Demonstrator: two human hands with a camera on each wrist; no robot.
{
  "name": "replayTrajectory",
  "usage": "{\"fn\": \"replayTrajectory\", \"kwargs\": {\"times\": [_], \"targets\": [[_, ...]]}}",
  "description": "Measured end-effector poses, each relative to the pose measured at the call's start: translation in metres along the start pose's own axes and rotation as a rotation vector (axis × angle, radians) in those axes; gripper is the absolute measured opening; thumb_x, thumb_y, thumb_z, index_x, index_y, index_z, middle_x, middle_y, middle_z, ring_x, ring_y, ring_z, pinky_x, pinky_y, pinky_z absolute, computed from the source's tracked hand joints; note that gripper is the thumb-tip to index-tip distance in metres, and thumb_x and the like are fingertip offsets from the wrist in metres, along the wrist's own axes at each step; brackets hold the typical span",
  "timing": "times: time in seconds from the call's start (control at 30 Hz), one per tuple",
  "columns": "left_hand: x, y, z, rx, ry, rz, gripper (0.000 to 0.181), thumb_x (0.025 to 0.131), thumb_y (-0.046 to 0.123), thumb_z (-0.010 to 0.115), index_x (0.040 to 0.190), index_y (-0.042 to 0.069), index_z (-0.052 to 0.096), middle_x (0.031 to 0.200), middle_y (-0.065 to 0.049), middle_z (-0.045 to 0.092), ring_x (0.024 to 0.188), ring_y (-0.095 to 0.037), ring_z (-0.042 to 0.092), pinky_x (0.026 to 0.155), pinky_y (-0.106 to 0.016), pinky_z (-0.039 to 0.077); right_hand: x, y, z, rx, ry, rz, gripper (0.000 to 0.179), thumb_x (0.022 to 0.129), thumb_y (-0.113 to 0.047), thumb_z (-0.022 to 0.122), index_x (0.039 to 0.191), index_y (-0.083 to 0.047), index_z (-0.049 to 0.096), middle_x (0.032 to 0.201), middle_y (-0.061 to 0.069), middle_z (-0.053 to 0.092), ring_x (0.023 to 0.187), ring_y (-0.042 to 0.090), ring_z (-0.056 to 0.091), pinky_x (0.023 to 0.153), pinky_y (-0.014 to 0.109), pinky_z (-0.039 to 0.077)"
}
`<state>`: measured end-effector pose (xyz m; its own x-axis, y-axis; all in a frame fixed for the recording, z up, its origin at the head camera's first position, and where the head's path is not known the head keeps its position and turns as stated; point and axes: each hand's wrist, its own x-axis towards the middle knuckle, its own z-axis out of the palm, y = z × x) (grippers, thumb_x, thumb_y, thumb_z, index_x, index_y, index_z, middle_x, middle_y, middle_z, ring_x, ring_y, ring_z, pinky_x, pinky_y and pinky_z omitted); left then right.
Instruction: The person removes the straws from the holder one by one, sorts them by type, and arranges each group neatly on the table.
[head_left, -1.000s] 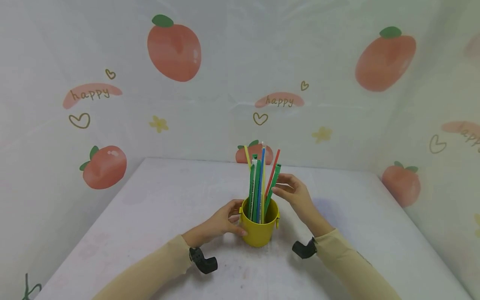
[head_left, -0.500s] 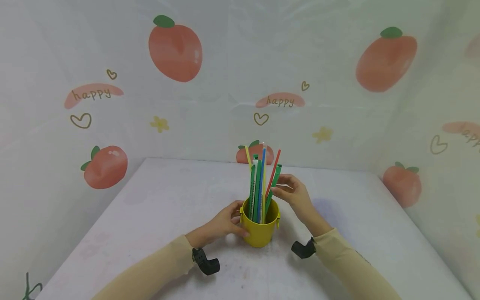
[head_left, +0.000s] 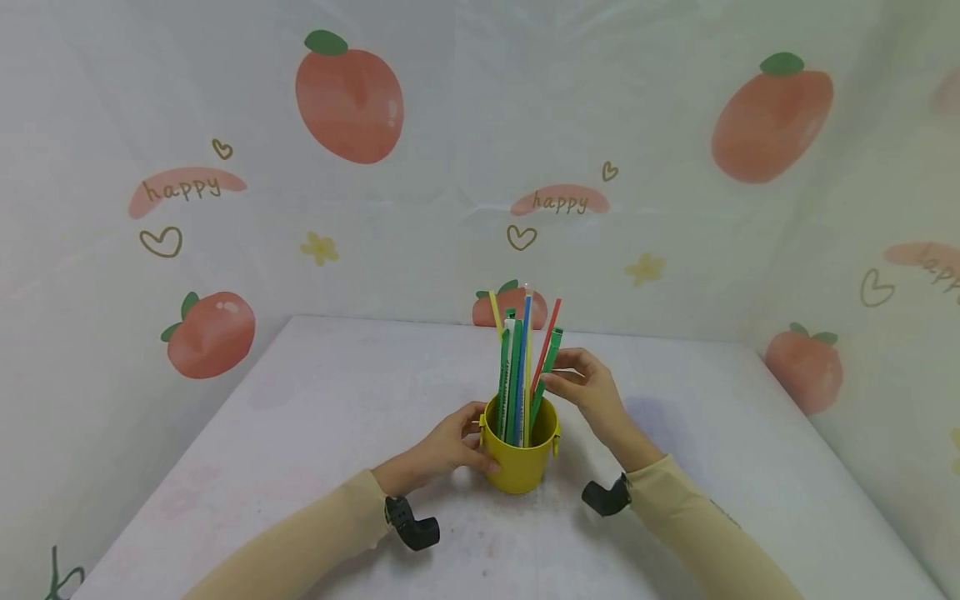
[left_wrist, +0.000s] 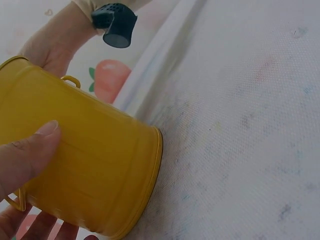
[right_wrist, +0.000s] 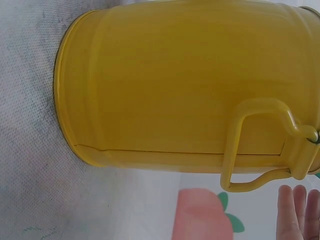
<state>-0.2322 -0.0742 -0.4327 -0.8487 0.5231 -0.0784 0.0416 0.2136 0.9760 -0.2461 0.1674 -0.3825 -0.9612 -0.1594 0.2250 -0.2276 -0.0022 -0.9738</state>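
A small yellow metal bucket (head_left: 521, 468) with side handles stands upright on the table. Several slim sticks rise out of it: green pencil-like ones (head_left: 513, 375), a blue one (head_left: 524, 350), a red one (head_left: 545, 346) and a yellow one (head_left: 496, 312). My left hand (head_left: 450, 442) grips the bucket's left side, its thumb across the front in the left wrist view. Above the rim on the right, my right hand (head_left: 592, 396) pinches a green pencil (head_left: 552, 350) that leans rightward, its lower end inside the bucket. The right wrist view shows mostly the bucket's wall.
A white cloth-covered table (head_left: 360, 375) spreads around the bucket. Behind it hangs a pale backdrop (head_left: 450, 208) printed with red fruit, hearts and lettering. Each wrist carries a black camera, such as the left one (head_left: 412, 529).
The left hand has shifted very slightly to the right on the bucket, its thumb a little further round the front. The right hand has hardly moved, and the pencils stay where they were.
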Motion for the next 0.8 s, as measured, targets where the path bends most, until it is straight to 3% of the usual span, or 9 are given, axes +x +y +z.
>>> {"fn": "replayTrajectory", "kwargs": {"times": [0.37,0.8], "targets": [[0.0006,0.0001,-0.0002,-0.003,0.002,-0.002,0.071,0.066,0.013,0.083,0.126,0.014,0.046,0.127,0.001,0.05,0.123,-0.025,0.042,0.106,-0.049,0.029,-0.0002,-0.0055,0.0022,0.022,0.005,0.023,0.039,0.084,-0.006,0.066,0.116,0.007,0.047,0.106,0.019,0.053,0.09,0.013,0.063,0.082,0.033,0.052],[0.0011,-0.0004,-0.0004,-0.003,-0.001,0.005,0.071,0.067,0.012,0.083,0.126,0.012,0.045,0.128,-0.001,0.049,0.124,-0.026,0.042,0.106,-0.05,0.029,0.0013,-0.0026,0.0032,0.02,0.006,0.015,0.039,0.082,-0.008,0.069,0.113,0.005,0.049,0.098,0.011,0.056,0.088,0.014,0.064,0.08,0.034,0.053]]}}
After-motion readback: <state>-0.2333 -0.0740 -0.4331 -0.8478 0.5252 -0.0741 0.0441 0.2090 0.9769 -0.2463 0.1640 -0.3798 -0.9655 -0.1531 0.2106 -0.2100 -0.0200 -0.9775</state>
